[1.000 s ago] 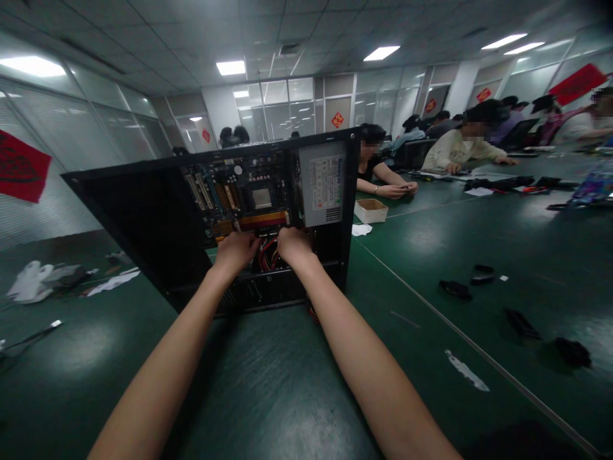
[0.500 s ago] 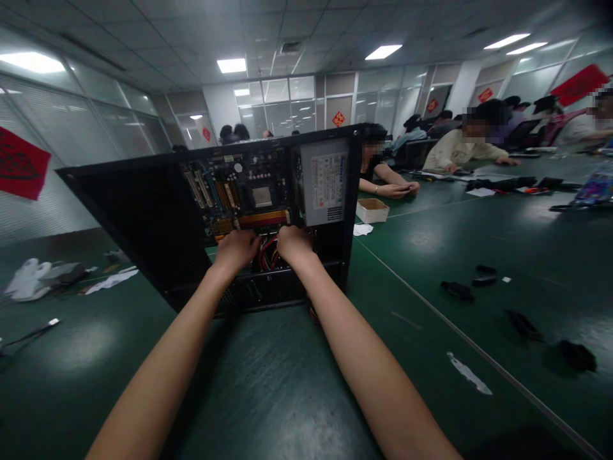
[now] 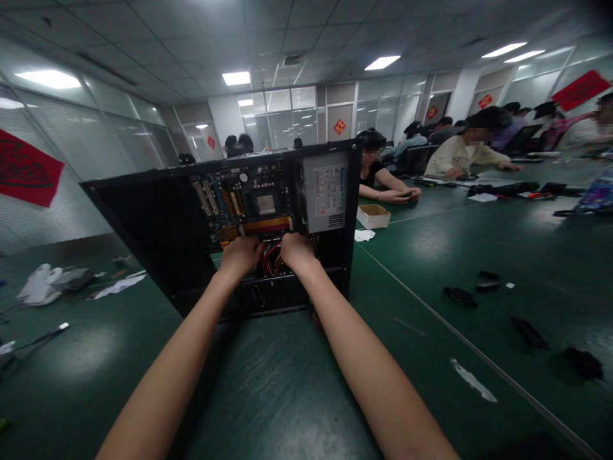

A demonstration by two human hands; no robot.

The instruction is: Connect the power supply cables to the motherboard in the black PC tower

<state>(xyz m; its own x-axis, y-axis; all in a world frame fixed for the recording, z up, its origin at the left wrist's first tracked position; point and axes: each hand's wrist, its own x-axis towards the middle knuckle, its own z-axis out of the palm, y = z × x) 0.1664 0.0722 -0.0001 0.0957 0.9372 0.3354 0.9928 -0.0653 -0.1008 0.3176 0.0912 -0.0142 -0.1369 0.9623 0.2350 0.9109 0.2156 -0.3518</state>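
Note:
A black computer case [image 3: 138, 223] stands upright on the green table with its side open. Inside it show a motherboard [image 3: 230, 204] and a silver power supply [image 3: 325, 191]. My left hand [image 3: 242, 257] reaches in below the motherboard, its fingers curled. My right hand [image 3: 297, 251] is inside too, below the power supply, with fingers bent inward and the tips hidden. Between the two hands runs a bundle of red, yellow and black cables [image 3: 272, 259]. What either hand pinches is hidden.
Black plastic pieces [image 3: 529, 332] and a white strip [image 3: 473, 380] lie to the right. A small open box [image 3: 373, 216] stands beyond the case. At left are a white plastic bag [image 3: 41, 284] and a cable [image 3: 43, 335]. Other people sit across the table.
The view has shifted slightly, so the case and both hands appear a little lower and farther right. Both hands stay inside the case, close to the cables.

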